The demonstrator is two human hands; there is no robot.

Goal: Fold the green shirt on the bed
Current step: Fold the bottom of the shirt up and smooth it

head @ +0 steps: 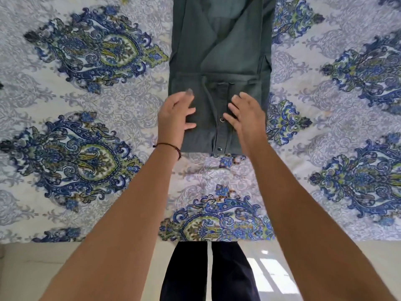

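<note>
The green shirt [219, 53] lies on the bed as a long narrow strip, its sides folded in and its snap-button placket running down the near end. Its near hem sits just beyond the middle of the bed, and its far end runs out of the top of the view. My left hand [175, 115] hovers over the shirt's near left part with fingers spread, holding nothing. My right hand [246, 115] hovers over the near right part, fingers also spread and empty. The two palms face each other across the placket.
The bedspread [86, 118] is white with blue and green paisley shapes and reaches wide on both sides of the shirt. Its near edge lies at my legs [208, 272], which stand on a pale glossy floor [271, 276].
</note>
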